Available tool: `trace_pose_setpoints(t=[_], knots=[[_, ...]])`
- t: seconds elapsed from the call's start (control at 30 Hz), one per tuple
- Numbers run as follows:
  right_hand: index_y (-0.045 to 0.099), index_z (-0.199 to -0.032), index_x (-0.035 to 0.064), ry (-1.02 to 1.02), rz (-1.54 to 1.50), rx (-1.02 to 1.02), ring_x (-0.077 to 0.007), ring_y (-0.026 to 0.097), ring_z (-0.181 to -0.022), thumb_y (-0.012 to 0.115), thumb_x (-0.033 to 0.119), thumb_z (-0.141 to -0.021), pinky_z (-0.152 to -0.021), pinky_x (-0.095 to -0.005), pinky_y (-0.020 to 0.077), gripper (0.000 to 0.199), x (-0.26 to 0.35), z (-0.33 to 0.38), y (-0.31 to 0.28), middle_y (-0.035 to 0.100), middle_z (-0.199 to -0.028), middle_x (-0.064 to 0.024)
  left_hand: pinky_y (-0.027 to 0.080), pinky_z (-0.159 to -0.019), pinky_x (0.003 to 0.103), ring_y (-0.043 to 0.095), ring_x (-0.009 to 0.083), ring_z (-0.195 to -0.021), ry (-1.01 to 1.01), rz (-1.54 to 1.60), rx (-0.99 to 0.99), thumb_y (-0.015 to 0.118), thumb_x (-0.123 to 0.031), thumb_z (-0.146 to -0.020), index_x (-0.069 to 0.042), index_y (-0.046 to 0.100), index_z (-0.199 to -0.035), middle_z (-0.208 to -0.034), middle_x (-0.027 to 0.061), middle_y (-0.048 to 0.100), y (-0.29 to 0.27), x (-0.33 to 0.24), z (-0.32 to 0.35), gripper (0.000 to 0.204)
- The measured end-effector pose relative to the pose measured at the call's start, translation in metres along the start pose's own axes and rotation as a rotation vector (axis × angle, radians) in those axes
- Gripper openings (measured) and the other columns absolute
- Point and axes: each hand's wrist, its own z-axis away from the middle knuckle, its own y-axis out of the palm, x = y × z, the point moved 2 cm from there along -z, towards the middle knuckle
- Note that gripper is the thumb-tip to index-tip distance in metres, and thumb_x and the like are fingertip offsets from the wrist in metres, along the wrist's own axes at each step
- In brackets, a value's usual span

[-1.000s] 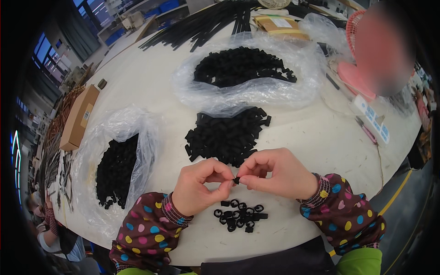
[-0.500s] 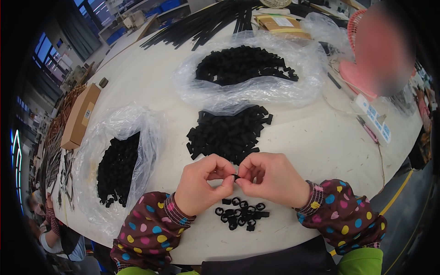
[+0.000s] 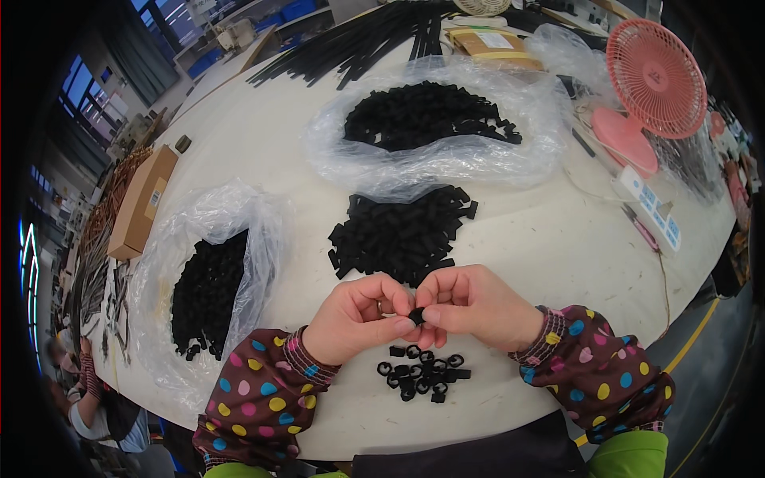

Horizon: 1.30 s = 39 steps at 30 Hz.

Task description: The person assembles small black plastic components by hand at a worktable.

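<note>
Between the fingertips of both hands is one small black piece (image 3: 417,316), partly covered by the thumbs. My left hand (image 3: 356,316) and my right hand (image 3: 476,311) are both closed on it, thumbs pressing from either side. Just below them lies a small cluster of black ring-shaped pieces (image 3: 422,371), some standing with their round openings up. Right behind my fingers is a heap of short black tube-like pieces (image 3: 398,231). Whether the held piece is one part or two joined parts, I cannot tell.
A clear plastic bag (image 3: 319,163) with many black pieces lies behind the heap. Another open bag (image 3: 267,231) of black pieces is at left, near a cardboard box (image 3: 143,201). At right stand a pink fan (image 3: 655,78) and a white power strip (image 3: 649,209). Long black strips (image 3: 351,44) lie far back.
My thumbs have come closer together over the small black piece, and my left fingers now tuck against the right ones. The ring-shaped pieces and heaps lie as before.
</note>
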Motion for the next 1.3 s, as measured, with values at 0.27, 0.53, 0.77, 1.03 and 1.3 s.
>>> trace_pose_setpoints(t=[0.27, 0.53, 0.77, 1.03, 1.3], knots=[[0.056, -0.083, 0.0003, -0.264, 0.370, -0.300, -0.0113, 0.063, -0.069, 0.063, 0.009, -0.079, -0.058, -0.0231, 0.0488, 0.012, -0.015, -0.002, 0.007, 0.062, -0.074, -0.0041, 0.050, -0.069, 0.021, 0.058, 0.0071, -0.080, 0.157, -0.397, -0.383, 0.057, 0.003, -0.082, -0.001, 0.050, -0.089, -0.086, 0.0017, 0.056, 0.009, -0.001, -0.004, 0.011], [0.057, -0.084, 0.0008, -0.277, 0.598, -0.387, -0.0123, 0.063, -0.065, 0.063, 0.009, -0.078, -0.057, -0.0249, 0.0497, 0.012, -0.006, 0.002, 0.008, 0.063, -0.074, -0.0042, 0.052, -0.071, 0.022, 0.060, 0.0092, -0.077, 0.033, -0.342, -0.339, 0.057, 0.000, -0.084, -0.001, 0.051, -0.093, -0.086, 0.0040, 0.058, 0.003, -0.004, -0.004, 0.011], [0.056, -0.091, -0.0012, -0.031, -0.081, -0.204, -0.0146, 0.065, -0.076, 0.056, 0.010, -0.087, -0.064, -0.0243, 0.0513, 0.012, -0.005, -0.001, 0.000, 0.063, -0.085, -0.0059, 0.053, -0.076, 0.025, 0.062, 0.0129, -0.085, 0.109, -0.223, -0.219, 0.059, 0.000, -0.084, 0.001, 0.052, -0.098, -0.092, 0.0058, 0.059, 0.004, -0.007, -0.002, 0.015], [0.056, -0.094, 0.0000, -0.056, 0.008, -0.178, -0.0161, 0.065, -0.078, 0.057, 0.012, -0.086, -0.065, -0.0244, 0.0498, 0.015, -0.004, -0.001, 0.003, 0.062, -0.086, -0.0067, 0.051, -0.075, 0.022, 0.058, 0.0086, -0.080, 0.217, -0.301, -0.271, 0.060, 0.003, -0.082, 0.001, 0.052, -0.091, -0.088, 0.0028, 0.057, 0.006, -0.004, -0.001, 0.012], [0.057, -0.081, 0.0033, -0.470, 0.859, -0.354, -0.0114, 0.063, -0.066, 0.065, 0.008, -0.076, -0.056, -0.0233, 0.0487, 0.010, -0.012, 0.002, 0.015, 0.062, -0.076, -0.0034, 0.053, -0.071, 0.024, 0.057, 0.0075, -0.075, 0.327, -0.729, -0.481, 0.060, 0.005, -0.076, 0.000, 0.050, -0.080, -0.080, 0.0024, 0.057, 0.007, -0.004, -0.005, 0.013]])
